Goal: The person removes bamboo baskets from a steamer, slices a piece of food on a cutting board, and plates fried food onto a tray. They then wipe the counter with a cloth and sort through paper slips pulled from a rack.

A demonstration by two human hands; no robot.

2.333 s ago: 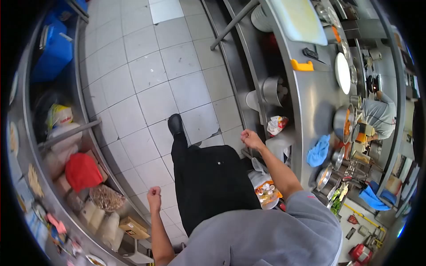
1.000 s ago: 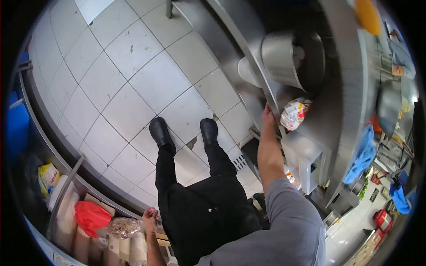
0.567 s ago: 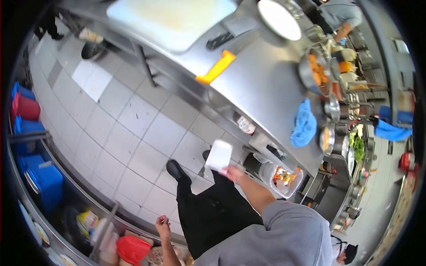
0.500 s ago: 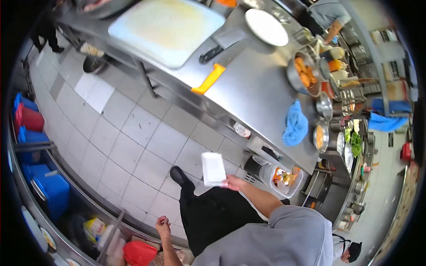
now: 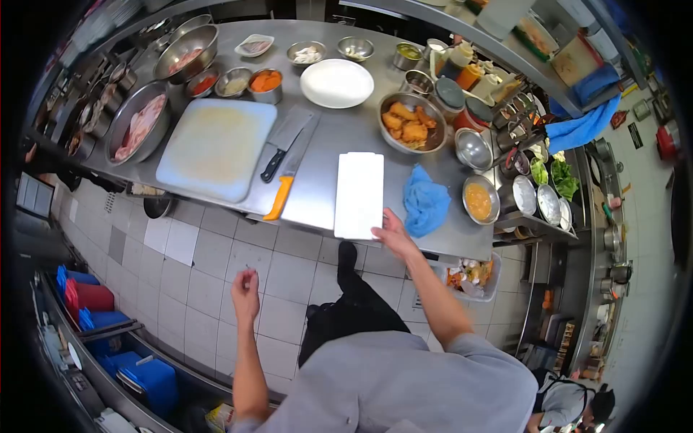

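My right hand (image 5: 393, 234) holds the near edge of a white rectangular plate (image 5: 359, 193) that lies on the steel counter (image 5: 317, 184), between an orange-handled scraper (image 5: 283, 189) and a crumpled blue cloth (image 5: 425, 203). My left hand (image 5: 245, 287) hangs loosely curled over the tiled floor, holding nothing. A white cutting board (image 5: 216, 147) lies to the left with a black-handled cleaver (image 5: 285, 141) at its right edge. A steel bowl of fried pieces (image 5: 411, 123) stands behind the plate.
A round white plate (image 5: 336, 82), several small bowls of ingredients and a large bowl of raw meat (image 5: 141, 126) line the counter. A bin of scraps (image 5: 471, 275) sits under it at right. Blue crates (image 5: 148, 377) stand behind me. Another person (image 5: 567, 408) is at the lower right.
I have turned from the low shelf to the counter. My right hand took a white rectangular plate from below and brought it up onto the counter. My left hand rose slightly.
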